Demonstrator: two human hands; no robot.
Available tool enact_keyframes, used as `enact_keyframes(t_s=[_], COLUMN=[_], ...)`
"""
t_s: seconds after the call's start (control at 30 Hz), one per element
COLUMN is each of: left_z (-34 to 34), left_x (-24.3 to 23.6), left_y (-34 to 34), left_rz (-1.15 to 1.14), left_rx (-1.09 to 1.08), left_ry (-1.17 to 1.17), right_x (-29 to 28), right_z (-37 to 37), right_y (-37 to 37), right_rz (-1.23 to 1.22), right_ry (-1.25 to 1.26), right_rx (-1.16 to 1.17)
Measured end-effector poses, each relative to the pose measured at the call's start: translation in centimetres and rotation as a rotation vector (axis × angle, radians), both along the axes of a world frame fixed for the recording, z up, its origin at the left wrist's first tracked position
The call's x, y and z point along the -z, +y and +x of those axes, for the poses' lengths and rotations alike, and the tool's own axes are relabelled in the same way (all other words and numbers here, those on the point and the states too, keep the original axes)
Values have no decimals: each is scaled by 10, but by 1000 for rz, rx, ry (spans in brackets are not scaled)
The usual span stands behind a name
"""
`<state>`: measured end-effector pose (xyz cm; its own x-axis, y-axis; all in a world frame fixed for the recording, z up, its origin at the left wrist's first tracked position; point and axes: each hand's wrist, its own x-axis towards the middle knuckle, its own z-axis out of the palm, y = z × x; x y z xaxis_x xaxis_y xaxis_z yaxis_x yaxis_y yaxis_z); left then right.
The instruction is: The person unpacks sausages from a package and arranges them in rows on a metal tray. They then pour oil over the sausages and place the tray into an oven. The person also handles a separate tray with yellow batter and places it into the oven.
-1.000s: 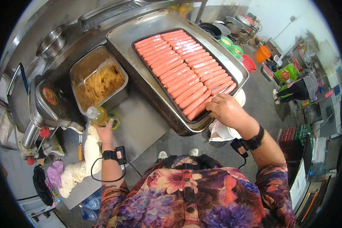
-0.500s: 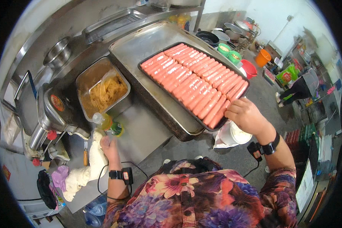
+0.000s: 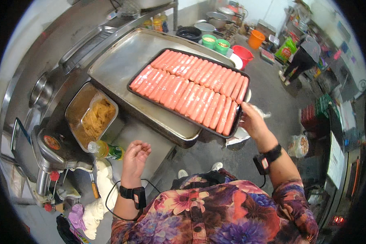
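A black tray packed with two rows of pink sausages sits on a large metal pan. My right hand grips the tray's near right corner, thumb at the rim and the other fingers partly hidden. Bare and loosely curled, my left hand hovers over the counter with fingers apart. Just left of it lies a bottle with yellow liquid and a green label. Below that, a long strip of pale dough runs along the counter beside an orange-handled knife.
A square metal container holds brownish-yellow filling. A machine stands at the left. Green tubs, a red basin and an orange bucket are beyond the tray. Another person bends at far right.
My left hand has moved right, away from the dough. My right hand now holds the tray's corner, and the tray sits slightly turned. The whole view has shifted.
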<state>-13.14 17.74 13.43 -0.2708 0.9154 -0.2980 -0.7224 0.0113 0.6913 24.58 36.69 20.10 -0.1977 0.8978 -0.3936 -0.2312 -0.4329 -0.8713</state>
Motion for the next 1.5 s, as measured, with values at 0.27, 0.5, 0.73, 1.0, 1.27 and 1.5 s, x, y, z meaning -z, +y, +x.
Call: enact_keyframes(t_s=[0.27,0.5,0.73,1.0,1.27,1.5], left_z=[80,147,258,528,812,982], left_x=[-36,-13,8,30,-9,-1], left_y=[35,37,47,-66,-150,-115], left_rz=[173,324,376,378,371,355], left_rx=[602,548,522,880,1274,1669], left_ry=[-11,-224,-37,-100,-28,-152], right_x=[5,-5,14,78,60,46], right_z=[-9,82,233,469,681,725], right_y=[-21,-99,-177,-390,-598,-639], right_rz=[43,114,205,254,373,422], right_ry=[291,306,401,384,467,415], right_rx=[-136,19,119,406,783,1207])
